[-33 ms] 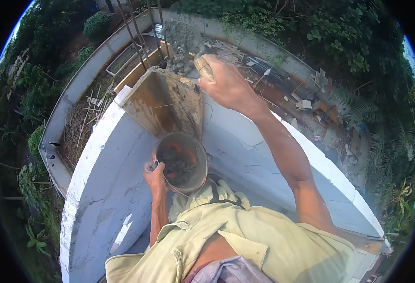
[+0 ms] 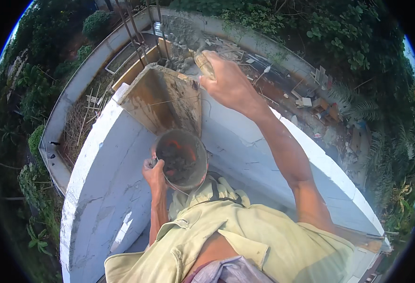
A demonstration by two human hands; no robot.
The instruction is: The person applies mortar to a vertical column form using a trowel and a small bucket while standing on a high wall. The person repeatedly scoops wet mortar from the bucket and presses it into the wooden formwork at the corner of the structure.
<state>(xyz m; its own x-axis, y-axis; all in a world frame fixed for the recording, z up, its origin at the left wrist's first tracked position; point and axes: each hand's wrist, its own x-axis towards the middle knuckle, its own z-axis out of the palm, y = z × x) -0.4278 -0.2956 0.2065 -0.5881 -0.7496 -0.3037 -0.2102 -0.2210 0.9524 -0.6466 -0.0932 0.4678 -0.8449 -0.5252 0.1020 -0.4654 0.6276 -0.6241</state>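
My left hand (image 2: 154, 173) grips the rim of a bucket (image 2: 195, 173) at its left side. Grey mortar (image 2: 175, 162) lies inside the bucket, which rests close against my body. With arm stretched forward, my right hand (image 2: 231, 87) is closed round the wooden handle of a trowel (image 2: 204, 65). Its blade, caked in wet mortar, extends beyond the hand, above the top of a board-sided column form (image 2: 162, 99). Lumps of mortar (image 2: 181, 63) sit at the top of the form. Where blade and mortar meet is hard to make out.
Several steel bars (image 2: 132, 33) rise from the form's far side. White block walls (image 2: 108, 179) meet at the form and run back on both sides of me. Far below are scrap boards (image 2: 304, 102), a curved boundary wall (image 2: 59, 118) and trees (image 2: 335, 37).
My right hand and the trowel have shifted very slightly up. The bucket has tipped a little in my left hand's grip.
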